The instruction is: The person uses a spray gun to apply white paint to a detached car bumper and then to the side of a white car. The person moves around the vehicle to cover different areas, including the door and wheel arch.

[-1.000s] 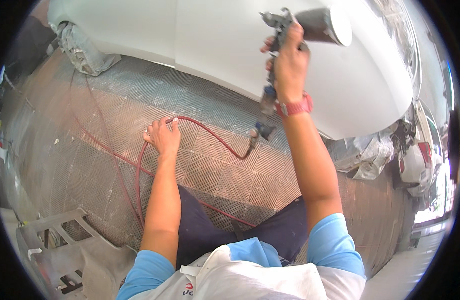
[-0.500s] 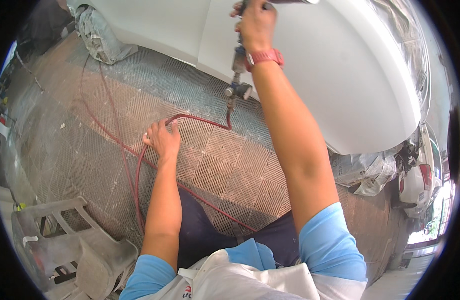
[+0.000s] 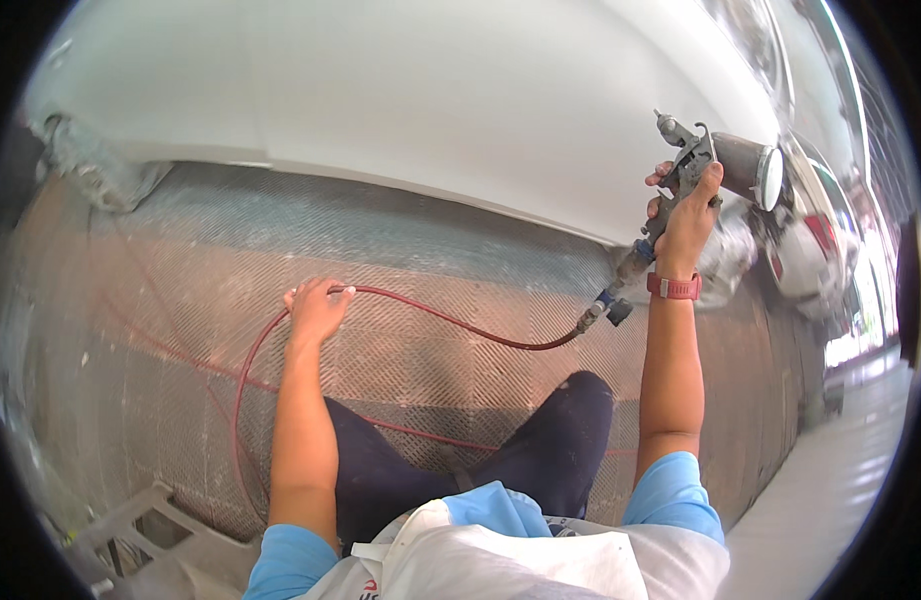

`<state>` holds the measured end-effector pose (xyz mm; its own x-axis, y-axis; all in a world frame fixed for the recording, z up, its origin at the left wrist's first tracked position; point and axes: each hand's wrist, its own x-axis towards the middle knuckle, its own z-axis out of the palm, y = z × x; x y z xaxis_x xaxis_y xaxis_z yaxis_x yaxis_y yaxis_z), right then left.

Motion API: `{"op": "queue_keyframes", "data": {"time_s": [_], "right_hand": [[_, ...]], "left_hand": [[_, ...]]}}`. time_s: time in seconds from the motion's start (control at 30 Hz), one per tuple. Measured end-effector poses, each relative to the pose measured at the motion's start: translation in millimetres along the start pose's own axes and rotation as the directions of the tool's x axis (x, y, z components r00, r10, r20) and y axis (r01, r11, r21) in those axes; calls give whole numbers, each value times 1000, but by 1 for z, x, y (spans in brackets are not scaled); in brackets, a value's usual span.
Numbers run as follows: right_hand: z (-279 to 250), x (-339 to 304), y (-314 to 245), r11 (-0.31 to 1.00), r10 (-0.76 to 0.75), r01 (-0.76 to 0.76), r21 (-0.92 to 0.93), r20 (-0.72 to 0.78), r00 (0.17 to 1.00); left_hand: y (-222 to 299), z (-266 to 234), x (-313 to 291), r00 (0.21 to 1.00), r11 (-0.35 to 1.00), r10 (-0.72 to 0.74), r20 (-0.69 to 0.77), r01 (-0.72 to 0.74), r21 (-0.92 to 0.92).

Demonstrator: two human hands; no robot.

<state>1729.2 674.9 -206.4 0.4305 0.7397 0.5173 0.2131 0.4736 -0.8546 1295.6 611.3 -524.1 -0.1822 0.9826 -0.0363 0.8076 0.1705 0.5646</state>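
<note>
while the right hand [image 3: 688,228] is wrapped around the grip of a spray gun [image 3: 688,165], the left hand [image 3: 318,310] is curled on a red hose [image 3: 450,318], which passes between its thumb and fingers. whether the trigger is drawn cannot be told, the fingers on it being partly hidden. the gun is at the right of the view, its nozzle end turned up and leftward towards a white body panel [image 3: 430,110]; the gap between them cannot be judged. its dark cup [image 3: 745,168], with a pale lid, juts out to the right, so the grip is free for the palm. below the grip, a coupling and a small gauge [image 3: 618,312] link gun to hose. the left hand holds the hose in a raised bend, well apart from the gun, presumably to bear its weight and hold the slack off the panel. a red wristband [image 3: 673,287] sits just behind the right hand.

farther out, the dark-trousered knees [image 3: 585,395] are spread, apparently leaving room for the hose. more red line crosses the ribbed floor [image 3: 500,280]. at left, a wheel cover [image 3: 105,175] wraps what seems a wheel, likely against overspray; a grey plastic chair [image 3: 175,565] stands lower left, and a white car [image 3: 808,250] at far right.
</note>
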Motion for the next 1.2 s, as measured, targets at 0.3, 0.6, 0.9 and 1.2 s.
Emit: {"op": "queue_keyframes", "data": {"time_s": [0.3,0.6,0.9,1.2], "right_hand": [[-221,77,36,992,26,-57,-116,-252,967],[-335,181,64,941,-1,-171,-292,-506,862],[-220,142,10,993,29,-59,-105,-267,963],[36,25,-67,992,100,-113,57,198,975]], "left_hand": [[115,41,-2,939,941,339,56,-339,-18],[182,2,-53,889,895,443,-116,-447,-10],[113,-57,-134,941,979,204,-270,-194,65],[12,-126,-174,928,974,-218,-302,188,-126]]}}
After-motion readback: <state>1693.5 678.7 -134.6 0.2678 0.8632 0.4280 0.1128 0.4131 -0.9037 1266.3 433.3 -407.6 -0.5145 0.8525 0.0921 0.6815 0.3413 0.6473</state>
